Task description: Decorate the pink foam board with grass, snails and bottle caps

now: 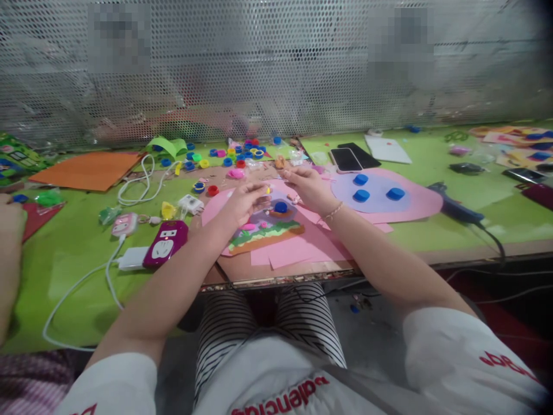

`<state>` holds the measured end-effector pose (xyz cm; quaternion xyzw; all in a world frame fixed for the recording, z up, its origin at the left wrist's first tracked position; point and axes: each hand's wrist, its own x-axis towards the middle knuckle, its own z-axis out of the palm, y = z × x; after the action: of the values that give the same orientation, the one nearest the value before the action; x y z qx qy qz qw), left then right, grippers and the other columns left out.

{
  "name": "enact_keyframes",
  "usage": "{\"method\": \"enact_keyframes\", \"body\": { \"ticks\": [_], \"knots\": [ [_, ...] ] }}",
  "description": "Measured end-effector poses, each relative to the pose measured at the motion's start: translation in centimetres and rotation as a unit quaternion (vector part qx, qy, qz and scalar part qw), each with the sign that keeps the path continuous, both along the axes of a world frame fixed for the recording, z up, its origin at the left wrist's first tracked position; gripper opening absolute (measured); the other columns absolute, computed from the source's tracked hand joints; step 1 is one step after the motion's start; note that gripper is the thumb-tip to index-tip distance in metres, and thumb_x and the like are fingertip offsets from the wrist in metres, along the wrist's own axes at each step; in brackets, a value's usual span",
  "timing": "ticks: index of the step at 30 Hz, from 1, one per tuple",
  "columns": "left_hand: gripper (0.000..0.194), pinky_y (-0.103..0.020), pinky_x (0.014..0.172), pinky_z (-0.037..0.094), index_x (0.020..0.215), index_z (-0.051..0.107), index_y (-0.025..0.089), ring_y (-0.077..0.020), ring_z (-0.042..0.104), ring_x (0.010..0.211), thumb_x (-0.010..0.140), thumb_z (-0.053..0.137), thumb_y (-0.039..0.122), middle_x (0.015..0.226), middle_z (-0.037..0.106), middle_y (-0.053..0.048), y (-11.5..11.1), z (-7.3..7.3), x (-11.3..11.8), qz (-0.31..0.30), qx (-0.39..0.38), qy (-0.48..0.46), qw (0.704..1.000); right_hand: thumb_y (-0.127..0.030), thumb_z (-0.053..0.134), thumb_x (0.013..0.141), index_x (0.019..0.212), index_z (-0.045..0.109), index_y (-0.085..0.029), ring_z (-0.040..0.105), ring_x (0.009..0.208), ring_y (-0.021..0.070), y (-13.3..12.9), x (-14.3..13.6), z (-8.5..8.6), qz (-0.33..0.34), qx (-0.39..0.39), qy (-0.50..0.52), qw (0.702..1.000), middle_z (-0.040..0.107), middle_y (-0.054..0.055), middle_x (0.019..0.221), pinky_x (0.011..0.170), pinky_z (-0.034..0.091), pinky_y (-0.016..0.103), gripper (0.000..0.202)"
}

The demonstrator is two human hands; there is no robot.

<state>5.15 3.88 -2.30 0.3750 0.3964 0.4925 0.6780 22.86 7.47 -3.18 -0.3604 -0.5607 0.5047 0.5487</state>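
Observation:
My left hand [248, 203] is closed in a pinch over a pink paper collage [218, 210], with a small yellow piece [268, 190] at its fingertips. Facing it, my right hand [307, 187] has thumb and fingers pressed together; whatever it holds is too small to make out. Below both hands, the collage carries a blue cap [280, 207], green and brown wavy strips and small pink bits. To the right lies a pink cutout [425, 202] with a lilac centre [378, 199] and blue caps on it. Loose pink sheets [298, 253] lie under the collage's front edge.
Several coloured caps [248, 151] are scattered behind. A purple power strip [166, 245] with white cables lies left, near orange paper [86, 171]. A phone [345, 160] and a dark glue gun [455, 206] lie right. Another person's arm [9, 265] rests at far left.

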Motion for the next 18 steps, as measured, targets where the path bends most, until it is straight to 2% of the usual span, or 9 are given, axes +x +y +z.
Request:
{"method": "enact_keyframes", "body": {
  "ticks": [3, 7, 18],
  "knots": [
    [0.010, -0.026, 0.066, 0.054, 0.079, 0.063, 0.013, -0.0102, 0.064, 0.060, 0.076, 0.061, 0.004, 0.071, 0.066, -0.001, 0.0, 0.1, 0.0, -0.003, -0.011, -0.033, 0.999, -0.043, 0.080, 0.059, 0.066, 0.065, -0.022, 0.054, 0.065, 0.0078, -1.5, -1.0, 0.8, 0.022, -0.031, 0.052, 0.998, 0.060, -0.004, 0.069, 0.069, 0.047, 0.023, 0.027],
    [0.013, -0.024, 0.070, 0.053, 0.080, 0.065, 0.012, -0.0101, 0.065, 0.064, 0.076, 0.059, 0.001, 0.071, 0.067, -0.002, -0.4, 0.6, 0.2, -0.032, -0.004, -0.064, 0.997, -0.044, 0.082, 0.055, 0.067, 0.064, -0.021, 0.058, 0.072, 0.0089, -2.8, -1.8, 1.2, 0.030, -0.036, 0.072, 0.996, 0.063, -0.003, 0.074, 0.074, 0.049, 0.024, 0.031],
    [0.016, -0.032, 0.088, 0.050, 0.080, 0.061, 0.013, -0.0106, 0.067, 0.073, 0.073, 0.060, -0.001, 0.076, 0.067, 0.000, -1.1, 1.0, 0.5, -0.063, 0.017, -0.055, 0.996, -0.041, 0.081, 0.058, 0.070, 0.067, -0.019, 0.058, 0.066, 0.0098, -2.8, -2.2, 0.6, 0.058, -0.016, 0.059, 0.996, 0.064, -0.002, 0.070, 0.065, 0.049, 0.025, 0.029]
  ]
}}
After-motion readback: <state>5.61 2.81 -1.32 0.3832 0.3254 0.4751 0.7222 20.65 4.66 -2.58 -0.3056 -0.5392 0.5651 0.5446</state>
